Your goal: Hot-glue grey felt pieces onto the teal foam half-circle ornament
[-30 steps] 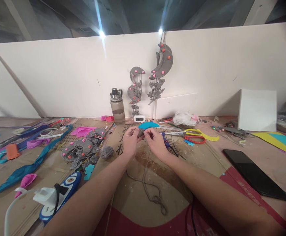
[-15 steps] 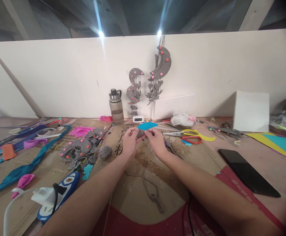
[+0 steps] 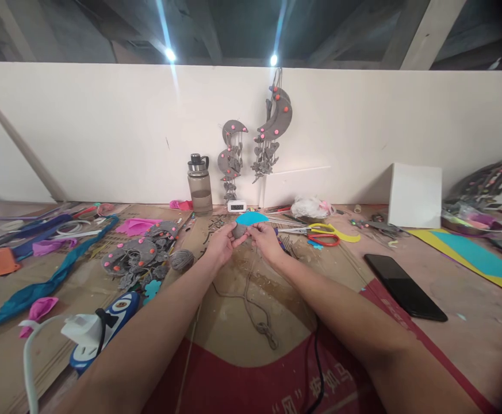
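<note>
The left hand [image 3: 222, 244] grips a small grey piece [image 3: 241, 231], which is in front of the bottle [image 3: 199, 187] and to its right. The right hand [image 3: 264, 240] has its fingertips pinched together at the right edge of this piece; if they also hold a thread or a needle, I cannot tell. Fingers cover part of the grey piece, and this piece hides the lower edge of a blue piece [image 3: 252, 218].

I count one yarn ball [image 3: 182, 260], in front of the bottle and a little left, partly behind the left forearm, and one phone [image 3: 406, 286], far to the bottle's right, with dark screen. Two hanging ornaments [image 3: 276, 123] are right of the bottle, against the white board [image 3: 341, 121]; their small lower parts overlap, so I cannot count them.

Just right of the bottle stands one clock [image 3: 236, 206], its digits too small for reading. On the cardboard's red part, well in front of the bottle, are Chinese characters [image 3: 339, 376]; the last seems 马. The forearms are cut off below.
</note>
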Available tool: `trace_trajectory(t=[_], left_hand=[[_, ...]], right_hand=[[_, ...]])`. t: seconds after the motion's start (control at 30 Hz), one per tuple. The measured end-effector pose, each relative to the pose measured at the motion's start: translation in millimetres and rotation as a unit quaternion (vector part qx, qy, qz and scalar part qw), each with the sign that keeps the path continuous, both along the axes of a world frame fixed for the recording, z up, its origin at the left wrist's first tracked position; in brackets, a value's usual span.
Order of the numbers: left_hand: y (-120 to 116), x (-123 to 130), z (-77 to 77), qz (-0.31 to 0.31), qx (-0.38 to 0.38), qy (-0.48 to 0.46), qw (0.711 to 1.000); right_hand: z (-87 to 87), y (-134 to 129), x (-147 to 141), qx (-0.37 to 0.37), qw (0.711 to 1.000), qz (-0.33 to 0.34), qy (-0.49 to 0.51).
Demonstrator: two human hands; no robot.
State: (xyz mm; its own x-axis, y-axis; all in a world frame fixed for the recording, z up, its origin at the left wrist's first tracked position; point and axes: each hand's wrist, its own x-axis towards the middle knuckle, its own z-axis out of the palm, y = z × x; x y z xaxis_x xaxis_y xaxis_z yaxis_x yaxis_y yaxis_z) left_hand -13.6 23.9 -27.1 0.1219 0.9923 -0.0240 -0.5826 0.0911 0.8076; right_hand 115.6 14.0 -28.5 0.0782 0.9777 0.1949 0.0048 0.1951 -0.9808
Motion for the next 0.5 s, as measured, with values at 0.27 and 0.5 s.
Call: trace_trajectory(t=[0.27,0.5], left_hand=[[-0.6,-9.1,5.7,0.138,0.046,-0.029,0.989],[8.5,-14.2,-3.4,0.120,0.042,-0.049,0.991]], right_hand=[[16.9,-37.6,-6.9,0.109,0.952,0.049,-0.281],[40.0,-76.2,14.3,0.300,0.808,0.086,-0.499]])
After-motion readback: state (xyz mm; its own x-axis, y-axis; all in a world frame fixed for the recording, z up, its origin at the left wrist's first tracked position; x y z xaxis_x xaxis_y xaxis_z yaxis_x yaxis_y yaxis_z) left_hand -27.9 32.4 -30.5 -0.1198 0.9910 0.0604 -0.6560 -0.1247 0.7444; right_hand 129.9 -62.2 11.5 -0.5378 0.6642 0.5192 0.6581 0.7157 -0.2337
